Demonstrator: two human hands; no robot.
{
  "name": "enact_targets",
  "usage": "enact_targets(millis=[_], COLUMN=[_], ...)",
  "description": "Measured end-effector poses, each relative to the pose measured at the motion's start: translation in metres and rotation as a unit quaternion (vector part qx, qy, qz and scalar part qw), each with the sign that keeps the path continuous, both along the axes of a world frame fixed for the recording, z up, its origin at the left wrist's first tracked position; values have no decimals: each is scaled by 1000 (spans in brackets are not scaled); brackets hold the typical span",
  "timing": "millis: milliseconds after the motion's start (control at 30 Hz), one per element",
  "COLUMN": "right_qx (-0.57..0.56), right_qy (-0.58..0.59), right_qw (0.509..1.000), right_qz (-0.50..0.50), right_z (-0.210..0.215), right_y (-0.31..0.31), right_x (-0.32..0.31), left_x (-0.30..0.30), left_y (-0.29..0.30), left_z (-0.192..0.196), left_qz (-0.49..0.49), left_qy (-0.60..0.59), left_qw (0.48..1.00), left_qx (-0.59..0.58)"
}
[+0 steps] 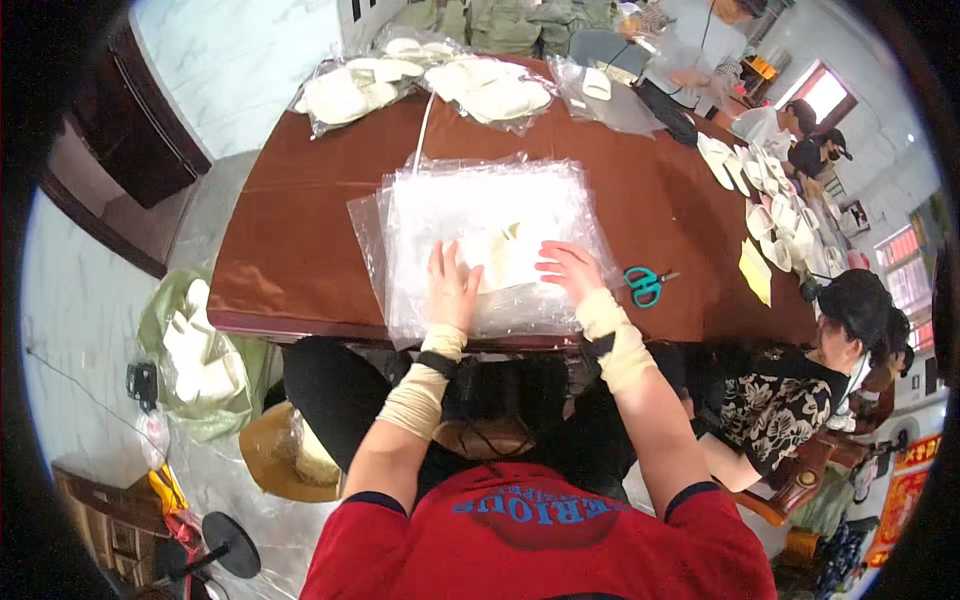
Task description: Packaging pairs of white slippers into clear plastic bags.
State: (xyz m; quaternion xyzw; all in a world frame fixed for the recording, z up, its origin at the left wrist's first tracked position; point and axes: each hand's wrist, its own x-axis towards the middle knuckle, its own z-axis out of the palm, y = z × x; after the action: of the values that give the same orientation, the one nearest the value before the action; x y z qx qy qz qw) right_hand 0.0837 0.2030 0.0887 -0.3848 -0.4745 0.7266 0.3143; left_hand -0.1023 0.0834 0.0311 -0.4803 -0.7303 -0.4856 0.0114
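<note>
The left hand (452, 285) lies flat, fingers extended and spread, palm down on the stack of clear plastic bags (480, 215); its grip is released and encloses nothing. The right hand (570, 272) likewise rests palm down with fingers extended, grip released, pressing on the same stack just to the right of a cream-coloured insole (500, 258) that lies inside the top bag. The insole sits between the two hands, near the front edge of the stack, with the left hand touching the bag film at its left side. Both wrists carry beige elastic wraps reaching onto the forearms. The stack of bags lies on the brown table (300, 230), centred in front of the person and reaching almost to the near table edge. A pair of teal-handled scissors (645, 285) lies on the table just right of the stack, apart from the right hand. At the far end of the table lie several clear bags filled with pale insoles (440, 80). Along the right side of the table a row of loose white insoles (770, 200) is spread out, with a yellow sheet (755, 270) near it. A seated person in a dark cap (855, 300) is at the right side of the table. A green sack holding white pieces (200, 350) stands on the floor to the left.
</note>
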Motion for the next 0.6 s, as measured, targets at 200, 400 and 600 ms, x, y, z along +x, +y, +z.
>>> enact_targets(millis=[200, 400, 600], right_qx=[-183, -404, -194], right_qy=[239, 392, 194], right_qw=[947, 816, 962], right_qz=[-111, -132, -10], right_z=[-21, -6, 75], right_y=[48, 89, 60], right_x=[-67, -92, -89], left_x=[11, 11, 0], left_y=[-2, -1, -8], left_z=[-4, -8, -8], left_qz=[-12, -1, 13], left_qy=[-52, -24, -63], left_qw=[998, 999, 998], left_qx=[43, 22, -10])
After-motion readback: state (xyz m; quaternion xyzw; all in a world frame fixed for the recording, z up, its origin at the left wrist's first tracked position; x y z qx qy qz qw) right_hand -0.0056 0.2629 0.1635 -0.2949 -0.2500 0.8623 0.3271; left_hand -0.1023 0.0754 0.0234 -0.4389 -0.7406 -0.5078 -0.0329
